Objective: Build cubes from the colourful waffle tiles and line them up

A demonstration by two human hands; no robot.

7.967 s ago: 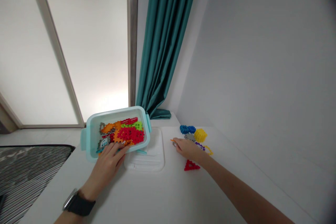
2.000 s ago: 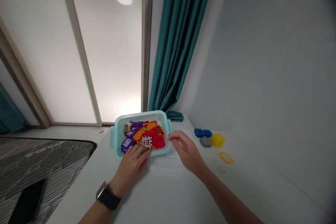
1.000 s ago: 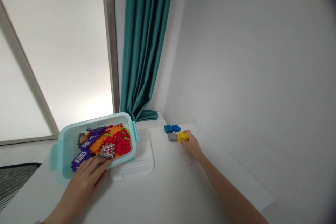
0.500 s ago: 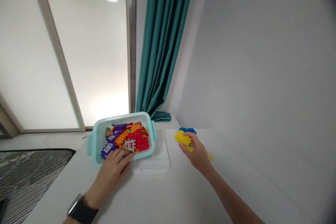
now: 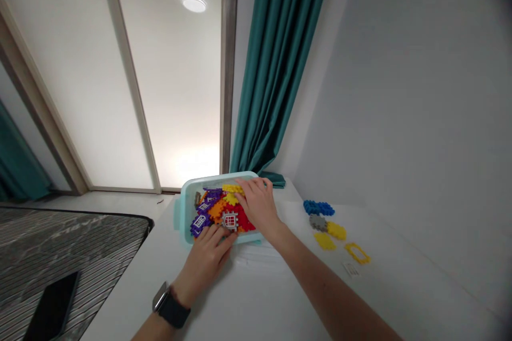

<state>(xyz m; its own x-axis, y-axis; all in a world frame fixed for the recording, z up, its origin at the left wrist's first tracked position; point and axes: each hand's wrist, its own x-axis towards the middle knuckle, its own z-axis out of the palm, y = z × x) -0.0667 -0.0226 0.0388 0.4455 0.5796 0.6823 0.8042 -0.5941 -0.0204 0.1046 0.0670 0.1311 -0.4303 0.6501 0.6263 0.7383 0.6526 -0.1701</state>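
A light-blue plastic box [image 5: 184, 208] on the white table holds a heap of interlocking toy pieces: purple, red, orange and yellow, plus a grey gate-like piece [image 5: 230, 220]. My left hand [image 5: 210, 253], with a dark watch on the wrist, has its fingers hooked over the near rim. My right hand [image 5: 260, 205] reaches over the right side of the box, fingers spread and stretched out. Yellow pieces [image 5: 233, 189] lie in the box by its fingertips. Part of the heap is hidden under this hand.
On the table to the right lie blue pieces [image 5: 319, 208], a grey gear-shaped piece [image 5: 318, 222], several yellow pieces [image 5: 336, 231] and a small white piece [image 5: 351, 269]. A clear lid [image 5: 256, 257] rests beneath the box's near right side. A phone [image 5: 52, 306] lies lower left.
My right hand has carried the yellow pieces leftward from the table to the box, where they now lie. A grey piece shows where it was. My left hand stays on the rim; the view has turned left.
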